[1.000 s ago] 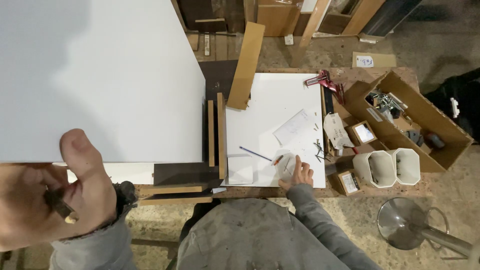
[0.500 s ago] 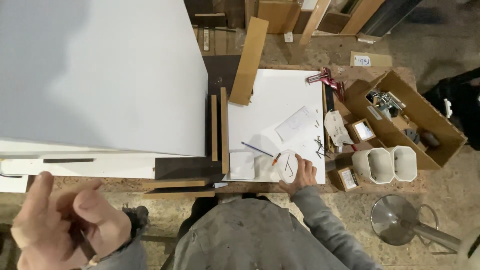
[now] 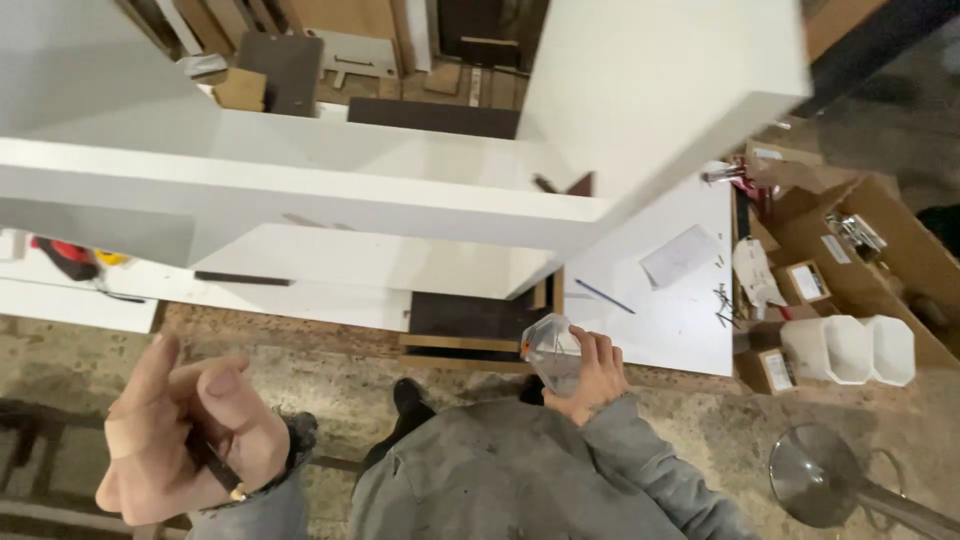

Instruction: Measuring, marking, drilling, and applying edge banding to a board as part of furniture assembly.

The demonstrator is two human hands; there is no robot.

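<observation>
The clear plastic cup (image 3: 552, 352) sits in the right hand (image 3: 590, 375), low in the middle of the view, just at the near edge of the white board (image 3: 660, 320). The fingers of that hand wrap around the cup and grip it. Small thin things show inside, but they are too small to tell.

The left hand (image 3: 185, 435) is at about 8 o'clock from the cup, well apart from it. Its fingers are curled shut around a thin dark pencil (image 3: 212, 468).

A big white cabinet (image 3: 330, 190) fills the top of the view, at 11 o'clock from the cup.

At 2 o'clock from the cup, a folded white paper (image 3: 680, 256) lies on the board, and a dark pencil-like stick (image 3: 604, 296) lies near it.

At 3 o'clock stand two white tubs (image 3: 848, 350), side by side and touching. Just beside them at 4 o'clock is a small brown box with a white label (image 3: 768, 370). Another small brown box with a white label (image 3: 805, 282) sits above the tubs. A big open brown cardboard box (image 3: 880, 240) with metal parts is at 2 o'clock, far right. A round metal stool (image 3: 815, 475) stands at 4 o'clock on the floor.
</observation>
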